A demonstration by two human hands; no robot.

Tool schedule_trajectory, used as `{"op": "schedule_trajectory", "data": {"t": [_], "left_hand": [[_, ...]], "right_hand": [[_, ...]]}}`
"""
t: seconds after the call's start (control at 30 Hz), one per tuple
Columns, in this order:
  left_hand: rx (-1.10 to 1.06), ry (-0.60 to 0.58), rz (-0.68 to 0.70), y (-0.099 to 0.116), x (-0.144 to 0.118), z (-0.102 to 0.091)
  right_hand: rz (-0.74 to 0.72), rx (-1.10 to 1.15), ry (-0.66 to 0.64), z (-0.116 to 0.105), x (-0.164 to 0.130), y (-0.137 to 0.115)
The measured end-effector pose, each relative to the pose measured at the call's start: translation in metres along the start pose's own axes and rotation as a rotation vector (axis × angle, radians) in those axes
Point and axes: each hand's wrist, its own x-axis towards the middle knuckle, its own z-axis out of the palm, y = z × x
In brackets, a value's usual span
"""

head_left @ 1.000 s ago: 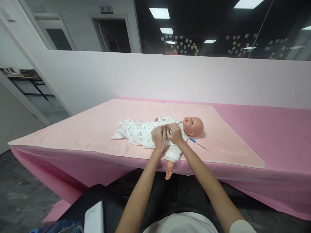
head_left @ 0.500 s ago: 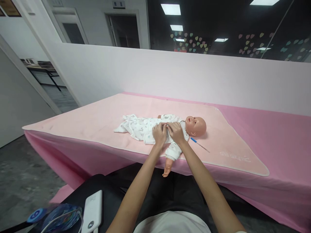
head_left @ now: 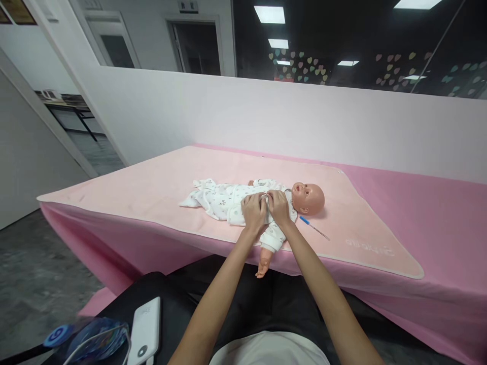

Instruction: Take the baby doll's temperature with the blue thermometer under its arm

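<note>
1. Head view: the doll [head_left: 309,198] lies on its back on the pale pink mat [head_left: 152,187], one arm hanging past the table edge.
2. Left hand [head_left: 254,209] and right hand [head_left: 279,205] meet over the chest of its white garment [head_left: 222,200], fingers curled; whether they pinch cloth, I cannot tell.
3. The step in hand seems to be fingertip work on the garment's front; the next move probably calls for fine, two-handed control.
4. A blue-ended stick [head_left: 304,220] lies beside the doll's shoulder.
</note>
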Motion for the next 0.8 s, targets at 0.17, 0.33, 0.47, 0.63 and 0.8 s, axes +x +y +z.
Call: {"op": "schedule_trajectory", "data": {"t": [0.17,0.33,0.47,0.63,0.8], "left_hand": [[0.071,0.070,-0.044,-0.007,-0.003,-0.002],[0.029,0.070,-0.216,-0.020,-0.001,-0.008],[-0.085,-0.003,-0.276,-0.026,0.001,-0.015],[-0.109,0.009,-0.225,-0.025,-0.002,-0.019],[-0.121,0.069,-0.192,-0.023,-0.006,-0.019]], "right_hand": [[0.024,-0.008,0.036,-0.001,0.001,0.000],[0.003,-0.028,0.040,-0.001,0.000,0.001],[0.014,-0.014,0.023,0.001,0.000,0.002],[0.053,0.009,-0.008,0.000,0.000,0.001],[0.075,-0.001,-0.019,-0.001,0.001,0.000]]}}
